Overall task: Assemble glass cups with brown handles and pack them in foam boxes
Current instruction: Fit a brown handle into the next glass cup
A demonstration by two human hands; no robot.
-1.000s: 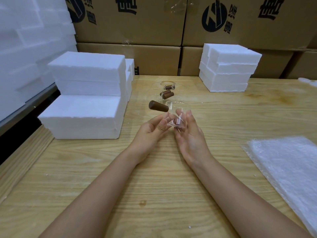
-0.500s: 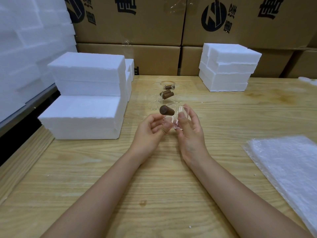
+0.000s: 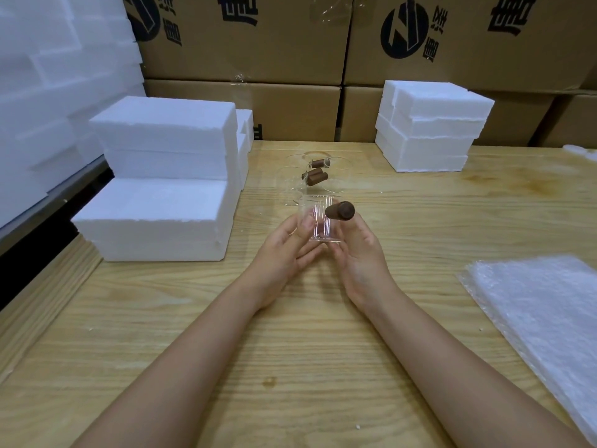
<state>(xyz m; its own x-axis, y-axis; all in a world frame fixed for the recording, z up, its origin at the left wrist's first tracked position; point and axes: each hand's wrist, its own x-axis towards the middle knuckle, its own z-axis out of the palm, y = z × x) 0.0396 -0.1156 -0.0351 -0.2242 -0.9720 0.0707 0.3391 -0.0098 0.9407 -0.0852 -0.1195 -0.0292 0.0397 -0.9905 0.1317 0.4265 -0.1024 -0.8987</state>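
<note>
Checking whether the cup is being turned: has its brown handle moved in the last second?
Yes. The brown handle swung right: from pointing toward the left foam boxes to right of the waiting cups behind.

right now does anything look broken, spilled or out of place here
Nothing serious. The glass cup held between the left hand and right hand looks whole, its brown handle attached. Only small things: a dark spot on the table near the front, and the right foam stack sits slightly crooked.

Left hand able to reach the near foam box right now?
Probably yes, once freed: left hand and right hand both hold the glass cup; nothing lies between it and the foam box.
</note>
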